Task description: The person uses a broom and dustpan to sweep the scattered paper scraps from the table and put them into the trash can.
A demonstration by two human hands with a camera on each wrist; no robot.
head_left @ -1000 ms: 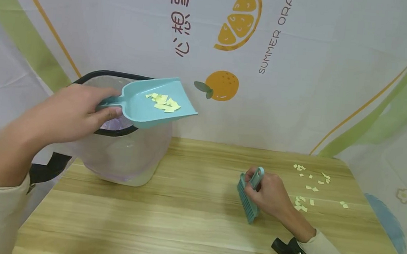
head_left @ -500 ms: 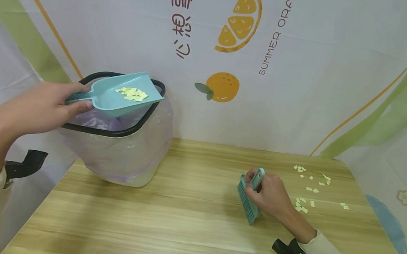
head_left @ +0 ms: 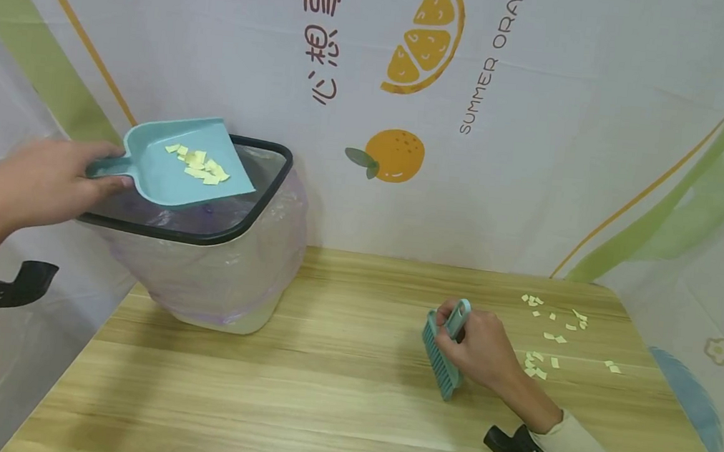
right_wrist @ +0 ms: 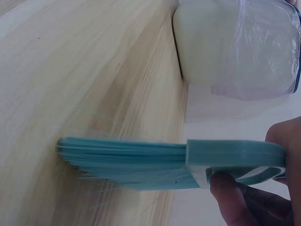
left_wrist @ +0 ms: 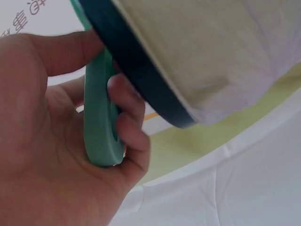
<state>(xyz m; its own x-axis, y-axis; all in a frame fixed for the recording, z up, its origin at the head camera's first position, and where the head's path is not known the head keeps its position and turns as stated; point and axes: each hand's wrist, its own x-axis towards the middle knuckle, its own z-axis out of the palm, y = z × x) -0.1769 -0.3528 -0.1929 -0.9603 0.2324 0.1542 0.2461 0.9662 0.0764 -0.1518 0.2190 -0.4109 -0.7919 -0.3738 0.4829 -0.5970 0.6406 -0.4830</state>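
The left hand (head_left: 49, 183) grips the dustpan (head_left: 153, 175) by its handle, over the bin (head_left: 222, 271) — paper scraps (head_left: 196, 159) lie on the pan. The right hand (head_left: 483, 346) grips the brush (head_left: 439, 358) at the table (head_left: 321, 402) — more loose bits (head_left: 555, 363) lie to its right.

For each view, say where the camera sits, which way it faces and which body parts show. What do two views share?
Head: worn on the head, looking forward and down at table, bin, dustpan and brush; both forearms, left hand and right hand show.
Left wrist: on that wrist, facing the dustpan's handle and bin; the left hand shows.
Right wrist: on that wrist, facing brush, table and bin; the right hand partly shows.
Head and right wrist share brush, table and bin.
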